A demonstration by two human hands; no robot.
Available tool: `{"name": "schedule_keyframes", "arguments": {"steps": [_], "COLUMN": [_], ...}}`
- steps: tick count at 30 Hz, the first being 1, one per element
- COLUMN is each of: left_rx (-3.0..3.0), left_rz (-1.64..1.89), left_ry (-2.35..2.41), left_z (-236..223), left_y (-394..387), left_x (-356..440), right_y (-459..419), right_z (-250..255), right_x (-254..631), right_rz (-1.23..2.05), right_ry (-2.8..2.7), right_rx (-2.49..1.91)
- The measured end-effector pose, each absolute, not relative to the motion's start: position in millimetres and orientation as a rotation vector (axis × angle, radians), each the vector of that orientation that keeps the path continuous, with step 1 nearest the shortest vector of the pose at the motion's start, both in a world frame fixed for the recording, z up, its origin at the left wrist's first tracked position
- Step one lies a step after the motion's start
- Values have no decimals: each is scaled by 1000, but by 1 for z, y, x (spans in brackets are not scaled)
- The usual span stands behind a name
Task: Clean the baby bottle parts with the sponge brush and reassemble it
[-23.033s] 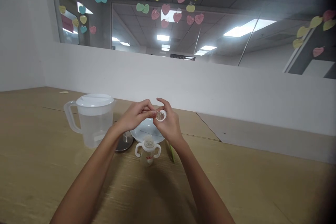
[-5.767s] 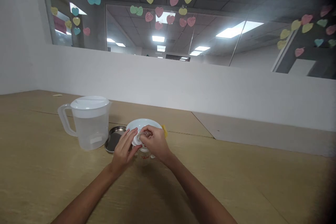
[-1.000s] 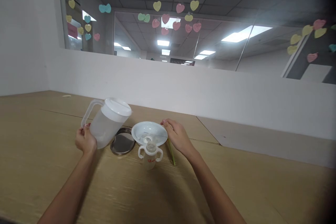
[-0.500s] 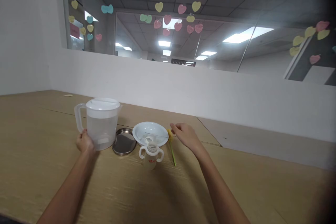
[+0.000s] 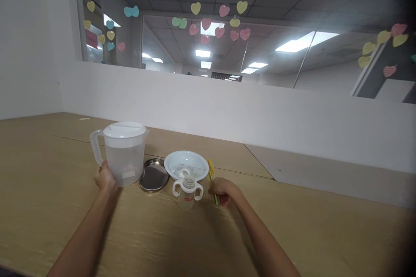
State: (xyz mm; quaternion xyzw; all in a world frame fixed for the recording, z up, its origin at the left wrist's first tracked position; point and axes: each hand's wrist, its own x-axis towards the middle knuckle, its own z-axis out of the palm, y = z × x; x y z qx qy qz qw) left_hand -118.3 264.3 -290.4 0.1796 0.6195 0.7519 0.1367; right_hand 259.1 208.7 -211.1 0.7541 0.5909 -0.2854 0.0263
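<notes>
A white-lidded translucent pitcher (image 5: 125, 160) stands on the left. My left hand (image 5: 105, 177) is closed at its lower side, around the bottom of the handle. On the right, my right hand (image 5: 224, 190) is closed on the green handle of a bottle brush (image 5: 211, 168) with a yellow head; the fingertips are partly hidden. Between the hands stands a clear baby bottle (image 5: 186, 199) with two white handles, red print and an uncovered top. Behind it, a white bowl (image 5: 175, 161) holds small white parts. A round metal tray (image 5: 154, 177) lies between pitcher and bowl.
All of this stands on a wood-toned table (image 5: 156, 238) with seams across it. A white wall (image 5: 195, 104) rises behind, below a window with heart-shaped notes. A small pale piece (image 5: 84, 118) lies at the far left of the table.
My right hand has come down and towards me, from beside the brush's yellow head to its green handle, and closed on it. The pitcher's top leans slightly further left.
</notes>
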Motion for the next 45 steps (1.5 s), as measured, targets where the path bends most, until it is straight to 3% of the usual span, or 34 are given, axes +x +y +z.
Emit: {"name": "schedule_keyframes", "arguments": {"steps": [4, 6, 8, 10, 12, 14, 17, 19, 23, 35, 41, 45], "left_rx": [304, 373, 829, 1328, 1921, 2326, 2469, 2450, 2400, 2360, 2209, 2161], "left_rz": [2251, 2542, 2859, 2827, 2318, 1570, 779, 549, 466, 551, 1066, 1220], "left_ry": [1870, 1981, 1902, 1670, 1501, 1420, 1576, 1699, 1771, 1572, 1083, 824], "left_z": [-266, -249, -233, -222, -215, -210, -206, -206, -211, -196, -171, -161], "left_y": [244, 228, 212, 203, 203, 210, 227, 237, 248, 259, 251, 243], "left_x": [-107, -94, -75, -52, -25, 1, 34, 49, 66, 50, 40, 44], "right_y": [209, 205, 199, 193, 188, 184, 181, 179, 176, 164, 154, 152], "right_z": [-223, -231, -241, -252, -262, -270, -280, -285, -293, -281, -268, -267], "right_x": [263, 268, 274, 279, 279, 277, 270, 266, 264, 262, 259, 258], "right_rz": [-1043, -1116, -1212, -1319, -1397, -1466, -1585, -1686, -1753, -841, -405, -173], "right_ry": [1836, 1908, 1978, 2014, 2023, 2019, 2003, 2012, 2153, 2537, 2882, 2987], "right_rx": [2420, 2519, 2630, 2760, 2930, 3069, 3158, 3193, 3178, 3092, 2858, 2585]}}
